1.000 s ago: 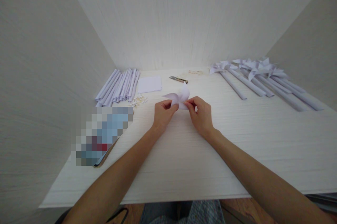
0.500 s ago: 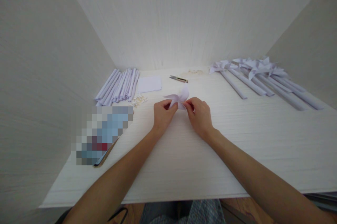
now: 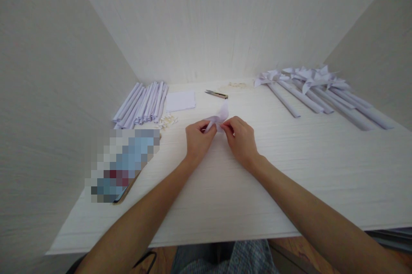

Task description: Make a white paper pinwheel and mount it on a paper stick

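Both of my hands pinch a small folded white paper pinwheel [image 3: 219,117] just above the white table [image 3: 289,171], near its middle. My left hand [image 3: 197,139] grips the pinwheel's left side with thumb and fingers. My right hand [image 3: 240,139] grips its right side, fingers curled over the centre. The paper's upper blades stick out above my fingertips; its lower part is hidden behind them.
A bundle of rolled white paper sticks [image 3: 141,104] lies at the back left, with small pale pins [image 3: 167,121] beside it. A white paper square [image 3: 180,101] and small snips [image 3: 216,94] lie behind. Finished pinwheels on sticks [image 3: 317,93] lie at the back right. A blurred phone [image 3: 124,164] sits left.
My hands have closed in slightly on the pinwheel, folding its blades tighter so less paper shows. The view has tilted a little.
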Demonstrator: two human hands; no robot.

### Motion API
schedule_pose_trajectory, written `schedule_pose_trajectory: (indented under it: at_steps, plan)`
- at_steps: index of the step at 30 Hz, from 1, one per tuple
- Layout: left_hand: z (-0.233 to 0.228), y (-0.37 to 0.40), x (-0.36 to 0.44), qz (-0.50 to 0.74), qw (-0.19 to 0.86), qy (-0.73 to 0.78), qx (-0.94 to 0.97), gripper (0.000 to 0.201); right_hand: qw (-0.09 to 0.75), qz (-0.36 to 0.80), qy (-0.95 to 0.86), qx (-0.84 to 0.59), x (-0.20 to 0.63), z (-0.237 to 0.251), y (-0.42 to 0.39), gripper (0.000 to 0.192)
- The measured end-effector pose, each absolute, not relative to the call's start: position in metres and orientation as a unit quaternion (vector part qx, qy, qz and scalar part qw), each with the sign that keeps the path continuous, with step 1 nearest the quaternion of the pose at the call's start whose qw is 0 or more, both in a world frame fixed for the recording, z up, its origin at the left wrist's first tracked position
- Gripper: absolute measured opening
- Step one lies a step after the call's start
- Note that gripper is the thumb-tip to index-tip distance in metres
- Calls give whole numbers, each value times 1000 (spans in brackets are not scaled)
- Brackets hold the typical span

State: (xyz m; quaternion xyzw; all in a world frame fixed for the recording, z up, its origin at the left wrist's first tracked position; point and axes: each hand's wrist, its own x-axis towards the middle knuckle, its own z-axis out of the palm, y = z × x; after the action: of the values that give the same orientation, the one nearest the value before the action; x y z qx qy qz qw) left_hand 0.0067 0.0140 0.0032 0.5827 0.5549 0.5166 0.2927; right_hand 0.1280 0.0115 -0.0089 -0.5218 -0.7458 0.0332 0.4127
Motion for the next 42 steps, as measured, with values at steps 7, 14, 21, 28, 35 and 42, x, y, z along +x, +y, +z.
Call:
schedule_pose_trajectory:
  at_steps: [7,14,21,28,35,42]
  plan:
    - [1,14,6,498,276,556,605,14,426,11,-746,-512,129,-11,13,21]
    - [3,14,6,493,284,564,599,14,438,15,-747,-501,129,-12,13,20]
    - [2,14,7,490,289,560,603,14,463,14,-738,-491,128,-12,14,20]
    - [0,16,6,491,288,556,606,14,529,38,-711,-461,128,-11,13,13]
    - [2,16,6,495,278,563,600,17,536,36,-730,-423,128,-13,15,16]
    - [1,16,6,495,284,557,603,16,509,14,-731,-454,129,-13,15,14]
